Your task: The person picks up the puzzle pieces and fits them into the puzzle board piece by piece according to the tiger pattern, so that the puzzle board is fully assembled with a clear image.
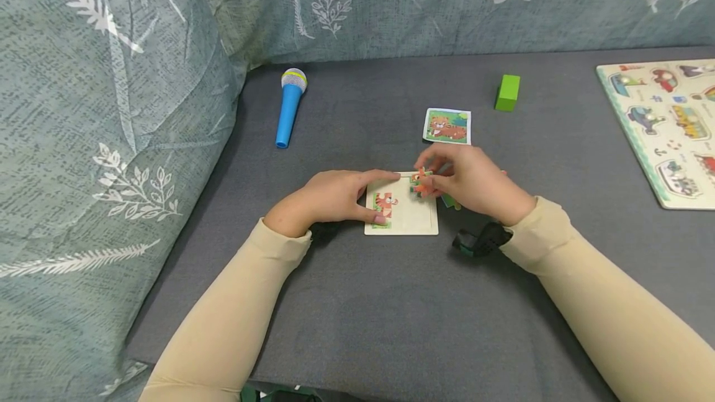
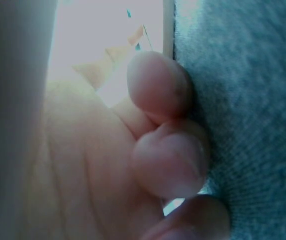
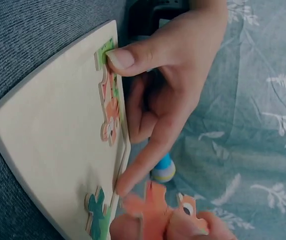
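A pale wooden puzzle board [image 1: 408, 222] lies on the grey cloth. My left hand [image 1: 341, 197] rests at its left side, thumb pressing the lower end of orange-and-green puzzle pieces [image 3: 110, 112] along that edge. The index finger stretches to the far edge, while the other fingers bend beside the board in the left wrist view. Over the far right part, my right hand [image 1: 472, 178] pinches an orange puzzle piece [image 3: 155, 215] with an eye printed on it. A green puzzle piece [image 3: 99, 215] lies on the board just below that piece.
Beyond the board lies a small tiger picture card [image 1: 447, 126]. A green block [image 1: 508, 93] and a blue toy microphone [image 1: 289, 107] stand farther back. At right is a larger picture board [image 1: 670, 135]. Leaf-print fabric [image 1: 391, 11] borders the back and left.
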The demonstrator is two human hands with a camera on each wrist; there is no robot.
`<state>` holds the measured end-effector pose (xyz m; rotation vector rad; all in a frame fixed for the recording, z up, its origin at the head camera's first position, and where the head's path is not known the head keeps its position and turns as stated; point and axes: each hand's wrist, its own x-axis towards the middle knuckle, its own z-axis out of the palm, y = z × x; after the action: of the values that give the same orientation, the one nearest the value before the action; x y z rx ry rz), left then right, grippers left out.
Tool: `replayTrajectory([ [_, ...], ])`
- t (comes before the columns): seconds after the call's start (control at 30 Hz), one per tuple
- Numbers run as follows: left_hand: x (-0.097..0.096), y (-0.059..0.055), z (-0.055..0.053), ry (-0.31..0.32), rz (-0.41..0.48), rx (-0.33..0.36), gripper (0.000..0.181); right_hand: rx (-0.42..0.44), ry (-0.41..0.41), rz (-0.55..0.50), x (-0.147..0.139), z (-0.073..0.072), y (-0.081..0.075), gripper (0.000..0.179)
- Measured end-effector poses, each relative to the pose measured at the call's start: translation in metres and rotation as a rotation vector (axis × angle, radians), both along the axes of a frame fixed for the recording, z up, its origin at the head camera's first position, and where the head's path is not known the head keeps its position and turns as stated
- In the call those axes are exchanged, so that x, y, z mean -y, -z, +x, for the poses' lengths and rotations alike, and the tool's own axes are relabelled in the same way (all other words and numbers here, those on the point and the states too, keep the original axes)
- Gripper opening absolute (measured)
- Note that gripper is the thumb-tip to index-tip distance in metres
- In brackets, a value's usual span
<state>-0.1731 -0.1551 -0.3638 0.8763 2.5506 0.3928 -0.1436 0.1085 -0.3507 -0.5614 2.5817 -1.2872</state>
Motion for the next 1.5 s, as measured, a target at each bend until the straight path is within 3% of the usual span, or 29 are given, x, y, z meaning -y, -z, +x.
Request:
replayTrajectory([
  [0.23, 0.000, 0.001, 0.000, -0.003, -0.004, 0.013, 0.079, -0.009, -0.010, -0.001, 0.004, 0.002, 0.002, 0.021],
  [0.57, 0.000, -0.001, 0.000, -0.005, -0.006, 0.007, 0.080, -0.177, -0.089, -0.005, 0.024, 0.007, 0.021, 0.023],
  [0.83, 0.001, -0.003, 0.001, -0.003, 0.006, 0.017, 0.079, -0.436, -0.136, 0.189, 0.028, 0.008, 0.026, 0.013],
  [1.03, 0.000, -0.002, 0.001, -0.008, 0.003, 0.020, 0.079, -0.620, -0.281, 0.321, 0.023, 0.011, 0.019, 0.016],
  [1.2, 0.000, -0.002, 0.001, 0.002, 0.017, 0.012, 0.078, -0.637, -0.374, 0.403, 0.018, 0.014, 0.012, 0.022],
  [1.5, 0.000, -0.003, 0.001, -0.009, 0.004, 0.013, 0.077, -0.659, -0.390, 0.531, 0.024, 0.021, 0.006, 0.024],
])
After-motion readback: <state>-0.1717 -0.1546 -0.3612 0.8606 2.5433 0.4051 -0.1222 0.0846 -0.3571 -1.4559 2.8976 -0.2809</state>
